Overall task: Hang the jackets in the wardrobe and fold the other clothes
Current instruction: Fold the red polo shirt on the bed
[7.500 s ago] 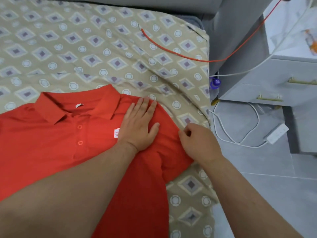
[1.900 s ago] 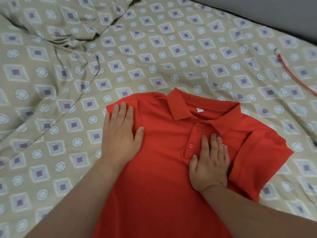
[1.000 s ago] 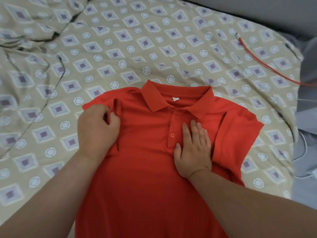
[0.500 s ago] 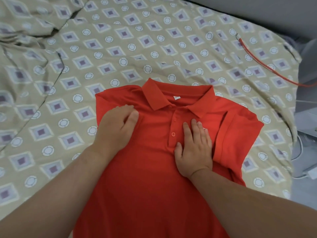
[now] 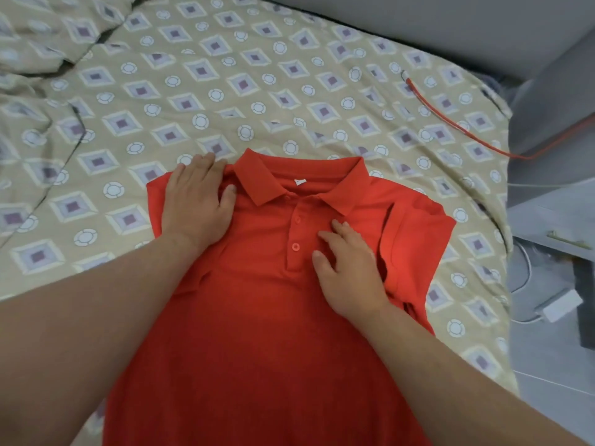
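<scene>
A red polo shirt (image 5: 257,317) lies face up on the bed, collar pointing away from me, two buttons showing on its placket. Both of its sleeves are folded inward onto the body. My left hand (image 5: 196,201) lies flat on the shirt's left shoulder, fingers straight and reaching past the shoulder seam beside the collar. My right hand (image 5: 349,268) rests on the chest just right of the buttons, fingers slightly bent and spread, next to the folded right sleeve. Neither hand grips the cloth.
The bed is covered by a beige bedspread (image 5: 225,75) with a diamond and circle pattern, rumpled at the far left. A red cable (image 5: 450,123) runs over its right corner. Beyond the bed's right edge stand a grey bedside cabinet (image 5: 553,220), white cables and a white adapter (image 5: 561,305) on the floor.
My left hand has let go of the left sleeve fold and slid up flat onto the shoulder. My right hand has lifted its fingers a little on the chest.
</scene>
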The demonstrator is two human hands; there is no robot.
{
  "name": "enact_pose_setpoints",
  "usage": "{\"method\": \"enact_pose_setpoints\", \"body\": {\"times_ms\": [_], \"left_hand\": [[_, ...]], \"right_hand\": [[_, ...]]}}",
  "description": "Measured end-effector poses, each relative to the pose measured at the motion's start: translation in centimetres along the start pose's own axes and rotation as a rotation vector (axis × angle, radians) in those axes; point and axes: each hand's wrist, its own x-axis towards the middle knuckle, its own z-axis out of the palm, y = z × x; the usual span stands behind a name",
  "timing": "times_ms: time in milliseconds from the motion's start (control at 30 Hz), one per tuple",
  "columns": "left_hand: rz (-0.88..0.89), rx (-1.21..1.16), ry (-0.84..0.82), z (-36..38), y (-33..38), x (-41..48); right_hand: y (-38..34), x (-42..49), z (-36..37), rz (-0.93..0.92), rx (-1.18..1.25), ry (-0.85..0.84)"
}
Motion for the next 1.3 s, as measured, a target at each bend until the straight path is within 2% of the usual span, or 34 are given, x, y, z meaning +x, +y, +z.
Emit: {"method": "enact_pose_setpoints", "body": {"times_ms": [33, 100, 167, 200, 233, 333, 367, 433, 500, 567, 600, 700, 767, 833, 900, 1000, 1133, 1300], "left_hand": [[0.001, 0.006, 0.004, 0.0, 0.0, 0.0], [0.005, 0.002, 0.01, 0.0, 0.0, 0.1], [0.016, -0.008, 0.018, 0.0, 0.0, 0.1], [0.023, -0.008, 0.03, 0.0, -0.2, 0.0], [0.029, -0.014, 0.043, 0.1, -0.4, 0.1], [0.064, -0.082, 0.054, 0.2, -0.8, 0.4], [0.071, -0.117, 0.056, 0.1, -0.9, 0.4], [0.064, -0.211, 0.072, -0.2, -1.0, 0.2], [-0.006, -0.342, 0.076, -0.8, -0.6, -0.2], [-0.082, -0.436, 0.007, -1.7, -0.1, -0.4], [-0.069, -0.42, -0.077, -2.3, -0.1, -0.4], [0.117, -0.207, -0.423, -4.8, -1.5, 0.4], [0.135, 0.011, -0.496, -6.1, -2.7, 1.2], [0.076, 0.176, -0.455, -6.2, -3.0, 1.7], [0.039, 0.191, -0.422, -5.8, -2.1, 1.5], [0.092, 0.202, -0.312, -5.4, -0.4, -0.1], [0.087, 0.183, -0.096, -6.1, -0.7, -4.1], [0.144, 0.125, 0.075, -8.3, -1.0, -9.6]], "right_hand": [[0.1, 0.4, -2.0, -0.038, 0.059, 0.067], [1.1, 1.9, -6.1, -0.099, -0.01, 0.258], [3.5, 4.6, -9.9, 0.034, -0.033, 0.362], [4.7, 6.0, -11.5, 0.134, -0.029, 0.344], [5.8, 7.2, -12.7, 0.232, -0.016, 0.243], [8.3, 8.3, -12.5, 0.409, 0.05, -0.282], [8.4, 7.9, -11.7, 0.392, 0.011, -0.357], [9.2, 6.9, -9.8, 0.346, -0.074, -0.315], [10.3, 6.5, -8.0, 0.356, -0.046, -0.194], [10.8, 6.9, -7.6, 0.388, 0.019, -0.127], [11.2, 7.3, -7.6, 0.396, 0.032, -0.137], [11.7, 8.6, -7.9, 0.398, 0.016, -0.217], [11.5, 8.9, -8.1, 0.394, 0.015, -0.261], [11.0, 8.8, -8.3, 0.363, -0.045, -0.277], [10.2, 8.4, -8.4, 0.278, -0.234, -0.273], [9.0, 6.4, -8.1, 0.153, -0.406, -0.145], [8.3, 2.0, -7.7, 0.025, -0.363, 0.032], [8.5, -3.4, -9.4, -0.18, -0.339, 0.076]]}}
